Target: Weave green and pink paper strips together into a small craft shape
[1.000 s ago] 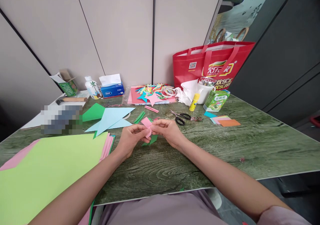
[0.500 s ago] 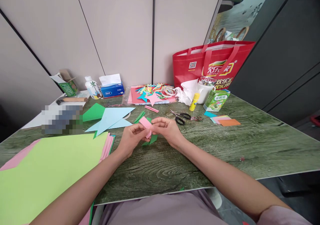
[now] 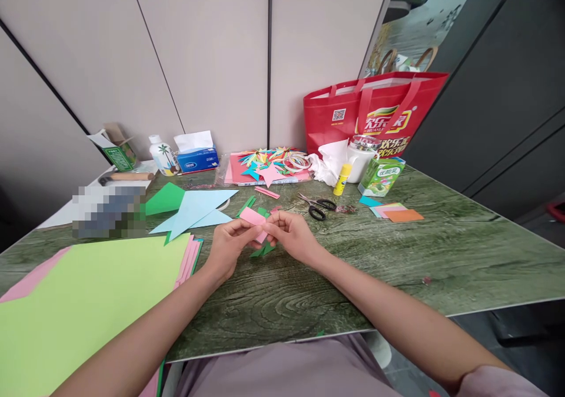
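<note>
A small folded piece of pink paper (image 3: 253, 217) is pinched between both hands above the table. My left hand (image 3: 230, 245) grips its left side, thumb on top. My right hand (image 3: 291, 232) holds the right edge between thumb and fingers, partly hiding it. Beneath and behind the hands lie green paper pieces (image 3: 263, 250), partly covered by the fingers. Just beyond them are a green paper strip (image 3: 246, 206) and a folded pink strip (image 3: 267, 192). Black-handled scissors (image 3: 318, 206) rest beyond my right hand with their blades parted.
Left of my arm lies a stack of coloured sheets (image 3: 101, 291), and light blue paper (image 3: 198, 209) sits beyond it. Along the back stand a tissue pack (image 3: 198, 159), a bottle (image 3: 162, 156), paper stars (image 3: 270, 174), a glue stick (image 3: 342, 180), a drink carton (image 3: 381, 177) and a red bag (image 3: 331, 120).
The pink paper has turned to a flatter angle between the fingers. My right hand has shifted slightly, its fingers curling closer in. Objects on the table stay put.
</note>
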`<state>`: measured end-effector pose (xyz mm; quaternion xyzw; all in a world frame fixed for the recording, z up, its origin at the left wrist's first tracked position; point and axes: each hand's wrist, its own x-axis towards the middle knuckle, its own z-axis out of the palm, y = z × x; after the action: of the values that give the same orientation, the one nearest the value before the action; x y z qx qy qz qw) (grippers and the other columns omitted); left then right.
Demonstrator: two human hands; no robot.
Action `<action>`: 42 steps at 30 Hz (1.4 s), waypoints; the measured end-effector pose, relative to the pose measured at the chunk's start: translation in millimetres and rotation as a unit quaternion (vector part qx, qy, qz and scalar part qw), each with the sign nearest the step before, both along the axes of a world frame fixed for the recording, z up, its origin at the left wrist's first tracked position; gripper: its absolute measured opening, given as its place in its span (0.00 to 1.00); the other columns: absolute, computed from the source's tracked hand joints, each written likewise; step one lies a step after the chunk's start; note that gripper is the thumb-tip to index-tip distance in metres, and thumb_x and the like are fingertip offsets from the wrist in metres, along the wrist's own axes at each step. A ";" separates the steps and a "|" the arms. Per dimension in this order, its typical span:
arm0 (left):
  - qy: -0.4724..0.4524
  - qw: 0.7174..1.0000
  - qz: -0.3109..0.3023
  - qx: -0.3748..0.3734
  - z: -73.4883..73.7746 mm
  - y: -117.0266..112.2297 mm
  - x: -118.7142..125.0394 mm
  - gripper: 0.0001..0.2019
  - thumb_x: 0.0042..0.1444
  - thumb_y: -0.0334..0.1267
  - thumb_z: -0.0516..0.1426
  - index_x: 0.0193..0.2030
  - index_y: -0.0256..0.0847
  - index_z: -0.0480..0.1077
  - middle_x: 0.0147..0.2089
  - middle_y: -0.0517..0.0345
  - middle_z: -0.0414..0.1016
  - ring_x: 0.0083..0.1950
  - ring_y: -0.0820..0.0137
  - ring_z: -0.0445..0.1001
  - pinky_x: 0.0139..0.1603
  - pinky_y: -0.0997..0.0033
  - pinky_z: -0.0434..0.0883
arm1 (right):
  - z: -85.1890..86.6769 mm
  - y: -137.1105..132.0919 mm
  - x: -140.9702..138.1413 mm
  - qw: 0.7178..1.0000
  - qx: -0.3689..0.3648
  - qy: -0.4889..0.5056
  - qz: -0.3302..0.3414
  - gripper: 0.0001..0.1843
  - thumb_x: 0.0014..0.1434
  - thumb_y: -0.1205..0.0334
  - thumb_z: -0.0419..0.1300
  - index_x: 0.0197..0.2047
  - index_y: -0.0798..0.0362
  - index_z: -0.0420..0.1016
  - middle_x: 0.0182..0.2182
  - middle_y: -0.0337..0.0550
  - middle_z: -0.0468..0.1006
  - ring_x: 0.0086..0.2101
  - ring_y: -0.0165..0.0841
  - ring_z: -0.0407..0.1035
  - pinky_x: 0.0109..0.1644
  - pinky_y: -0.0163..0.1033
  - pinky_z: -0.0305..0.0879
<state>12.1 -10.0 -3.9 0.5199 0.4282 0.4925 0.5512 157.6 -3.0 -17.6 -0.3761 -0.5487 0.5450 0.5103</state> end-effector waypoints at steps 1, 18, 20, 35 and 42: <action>-0.005 1.000 -0.002 -0.001 0.2 0.0 -0.2 0.07 0.40 0.38 0.63 0.24 0.35 0.73 0.23 0.59 0.74 0.23 0.73 0.70 0.26 0.74 0.69 | -0.3 -0.2 0.0 1.000 0.006 -0.003 -0.002 0.15 0.42 0.55 0.66 0.27 0.56 0.70 0.16 0.33 0.70 0.18 0.24 0.65 0.21 0.30 0.64; 0.113 0.989 -0.052 0.081 -1.1 3.2 -4.2 0.09 0.44 0.38 0.62 0.29 0.35 0.70 0.26 0.57 0.74 0.26 0.71 0.72 0.23 0.74 0.70 | 0.0 3.0 3.3 1.000 0.005 -0.003 -0.005 0.12 0.45 0.55 0.62 0.26 0.56 0.70 0.20 0.35 0.72 0.19 0.24 0.65 0.24 0.31 0.64; 0.119 0.986 -0.054 0.102 -0.3 5.5 -6.3 0.12 0.45 0.38 0.61 0.37 0.35 0.70 0.28 0.56 0.73 0.29 0.69 0.72 0.23 0.74 0.70 | 0.1 5.0 4.8 1.000 0.003 -0.008 -0.021 0.10 0.45 0.58 0.62 0.27 0.56 0.70 0.19 0.35 0.71 0.18 0.23 0.63 0.22 0.30 0.61; 0.371 0.774 -0.059 0.509 -10.3 23.7 -29.7 0.12 0.56 0.29 0.51 0.46 0.45 0.68 0.42 0.54 0.69 0.39 0.72 0.71 0.36 0.73 0.68 | -8.1 10.6 8.3 0.998 0.033 -0.058 -0.022 0.09 0.44 0.61 0.61 0.31 0.55 0.75 0.25 0.40 0.77 0.24 0.28 0.69 0.29 0.34 0.65; 0.367 0.783 -0.090 0.494 -6.4 25.9 -30.8 0.12 0.57 0.28 0.50 0.42 0.44 0.71 0.41 0.54 0.71 0.39 0.72 0.72 0.36 0.73 0.69 | -9.5 8.8 7.9 0.991 0.081 -0.103 -0.016 0.09 0.47 0.63 0.58 0.32 0.57 0.76 0.26 0.42 0.77 0.24 0.28 0.69 0.29 0.33 0.65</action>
<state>-18.7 15.9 -10.3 0.8988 0.2470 0.3568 0.0623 165.5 5.8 -27.1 -0.3963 -0.6342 0.4492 0.4888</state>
